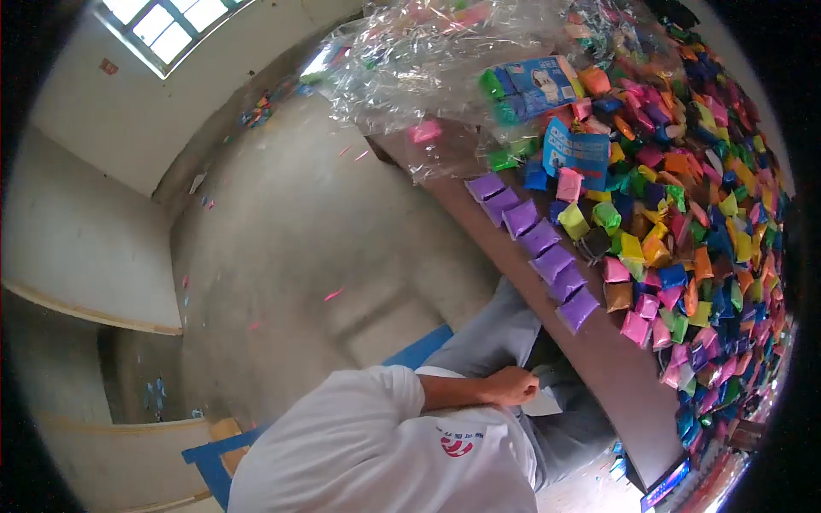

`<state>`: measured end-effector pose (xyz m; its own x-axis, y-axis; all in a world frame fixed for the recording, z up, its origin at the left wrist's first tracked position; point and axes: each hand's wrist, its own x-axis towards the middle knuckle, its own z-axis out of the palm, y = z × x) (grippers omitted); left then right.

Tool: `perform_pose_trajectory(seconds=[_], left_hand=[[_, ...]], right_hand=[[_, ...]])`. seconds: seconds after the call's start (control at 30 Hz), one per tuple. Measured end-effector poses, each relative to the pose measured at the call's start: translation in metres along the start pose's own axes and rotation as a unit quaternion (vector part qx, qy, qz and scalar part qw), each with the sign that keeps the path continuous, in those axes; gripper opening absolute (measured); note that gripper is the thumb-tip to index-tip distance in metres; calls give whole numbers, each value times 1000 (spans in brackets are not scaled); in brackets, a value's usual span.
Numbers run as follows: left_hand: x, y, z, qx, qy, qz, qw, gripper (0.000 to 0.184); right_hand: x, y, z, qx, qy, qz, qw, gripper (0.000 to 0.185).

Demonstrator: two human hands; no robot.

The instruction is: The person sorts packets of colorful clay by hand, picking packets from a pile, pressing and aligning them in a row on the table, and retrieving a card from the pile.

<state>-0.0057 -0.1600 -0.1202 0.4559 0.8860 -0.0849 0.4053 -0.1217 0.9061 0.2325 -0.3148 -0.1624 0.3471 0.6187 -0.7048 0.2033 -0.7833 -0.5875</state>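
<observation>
My left hand (513, 386) is closed in a fist over my lap, with the forearm lying across my white T-shirt. Right beside the fist is a flat white piece (544, 402), perhaps paper; I cannot tell whether the fingers grip it. My right hand does not show. Nearest on the brown table (637, 376) is a row of several purple packets (539, 238), set one after another along the edge. Beyond them spreads a big heap of small coloured packets (676, 248) in pink, yellow, green, blue and orange.
Clear plastic bags (410, 68) cover the table's far end, some hanging over the edge. Blue printed cards (577, 154) lie on the heap. A lit phone (665, 486) rests at the near corner. Blue chair parts (214, 466) are behind me. Scraps lie on the concrete floor (291, 231).
</observation>
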Motion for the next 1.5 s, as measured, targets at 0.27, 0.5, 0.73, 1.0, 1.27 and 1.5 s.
perform_pose_trajectory(seconds=[0.27, 0.5, 0.73, 1.0, 1.27, 1.5], left_hand=[[4, 7, -3, 34, -33, -13, 999, 15], [10, 3, 4, 66, -41, -31, 996, 16], [18, 7, 8, 98, -30, -35, 994, 16], [25, -3, 25, 106, -91, -21, 990, 20], [33, -2, 23, 139, -150, -37, 978, 23], [33, -20, 25, 117, -156, -13, 981, 24]], right_hand=[[-5, 17, -6, 27, 25, 39, 999, 22], [-24, 41, -14, 62, 64, 89, 992, 23], [-61, 82, -13, 104, 103, 150, 978, 24], [-110, 113, -20, 163, 141, 136, 967, 25], [-59, -36, -83, 132, 288, -226, 921, 14], [-34, -187, -129, -97, 418, -413, 803, 27]])
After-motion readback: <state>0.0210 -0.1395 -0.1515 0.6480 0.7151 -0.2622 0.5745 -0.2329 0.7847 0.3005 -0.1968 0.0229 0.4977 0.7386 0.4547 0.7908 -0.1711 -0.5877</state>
